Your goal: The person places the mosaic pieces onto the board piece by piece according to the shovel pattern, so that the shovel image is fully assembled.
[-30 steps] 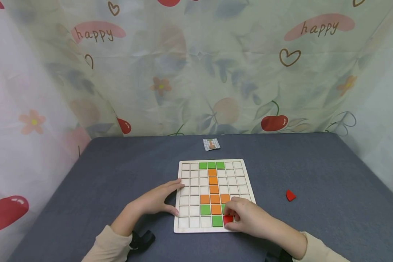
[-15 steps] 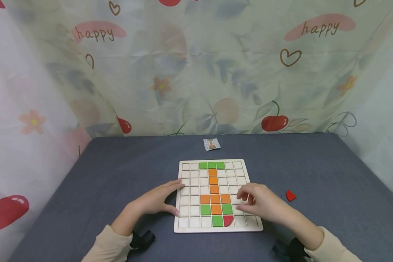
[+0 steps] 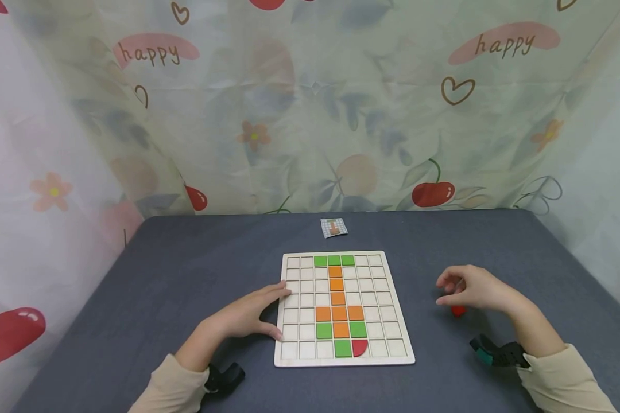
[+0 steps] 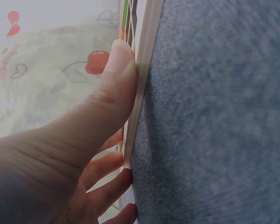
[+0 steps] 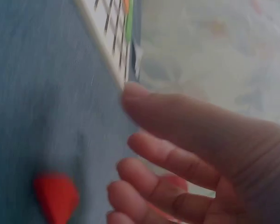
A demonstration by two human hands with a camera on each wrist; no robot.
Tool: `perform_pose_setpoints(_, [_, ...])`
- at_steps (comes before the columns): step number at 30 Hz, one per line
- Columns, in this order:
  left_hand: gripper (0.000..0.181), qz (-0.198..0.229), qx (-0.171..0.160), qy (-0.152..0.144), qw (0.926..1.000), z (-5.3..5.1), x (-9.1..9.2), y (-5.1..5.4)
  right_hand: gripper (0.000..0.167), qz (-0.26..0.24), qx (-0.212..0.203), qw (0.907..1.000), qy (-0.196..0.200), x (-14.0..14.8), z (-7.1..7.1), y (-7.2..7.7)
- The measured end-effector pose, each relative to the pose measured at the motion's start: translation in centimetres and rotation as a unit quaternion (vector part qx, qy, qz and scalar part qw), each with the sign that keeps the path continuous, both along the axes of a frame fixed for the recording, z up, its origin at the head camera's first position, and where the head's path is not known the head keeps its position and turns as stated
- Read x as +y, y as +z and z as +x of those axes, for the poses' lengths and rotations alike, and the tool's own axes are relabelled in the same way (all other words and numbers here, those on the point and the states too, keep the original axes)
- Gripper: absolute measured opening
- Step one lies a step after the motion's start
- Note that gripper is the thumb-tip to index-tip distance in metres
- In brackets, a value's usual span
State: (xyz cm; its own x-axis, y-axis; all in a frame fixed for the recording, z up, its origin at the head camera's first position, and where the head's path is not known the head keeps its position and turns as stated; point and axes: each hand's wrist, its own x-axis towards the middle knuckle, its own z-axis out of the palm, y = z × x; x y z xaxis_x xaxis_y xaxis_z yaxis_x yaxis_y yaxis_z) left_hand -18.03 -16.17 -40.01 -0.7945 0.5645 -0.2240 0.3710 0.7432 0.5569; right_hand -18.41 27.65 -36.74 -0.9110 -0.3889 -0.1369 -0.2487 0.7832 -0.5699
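Note:
A white grid board lies on the table, with green square tiles and orange square tiles in some cells. In its bottom row sits a red quarter-round tile. My left hand rests on the board's left edge, thumb and fingertips touching it; the left wrist view shows the thumb along that edge. To the right of the board, my right hand hovers with loosely bent fingers and nothing between them. Just below it lies another red tile, partly hidden by the hand in the head view.
A small printed card with a grid picture lies behind the board. The dark cloth-covered table extends on both sides. A patterned curtain hangs along the back and sides.
My right hand let go of the red tile in the bottom row, rose off the board and moved right, over the loose red tile. My left hand stayed put.

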Motion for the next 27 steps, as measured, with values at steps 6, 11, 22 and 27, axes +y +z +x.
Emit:
perform_pose_setpoints(6, [0.087, -0.001, -0.001, 0.0, 1.0, -0.1, 0.0, -0.1, 0.041, -0.018, -0.07, 0.9973, 0.011, 2.2, -0.4, -0.6])
perform_pose_setpoints(11, [0.087, -0.001, -0.002, 0.001, 1.0, -0.1, 0.0, -0.1, 0.038, -0.015, -0.082, 0.9963, 0.022, 2.6, -0.5, -1.0])
perform_pose_setpoints(22, [0.087, -0.001, -0.002, 0.004, 1.0, -0.1, 0.0, -0.1, 0.033, -0.007, -0.064, 0.9974, 0.034, 2.7, -0.6, -1.3])
perform_pose_setpoints(27, [0.088, -0.002, -0.005, 0.007, 1.0, -0.1, 0.0, -0.2, 0.031, -0.006, -0.06, 0.9977, 0.03, 2.5, -0.5, -1.4])
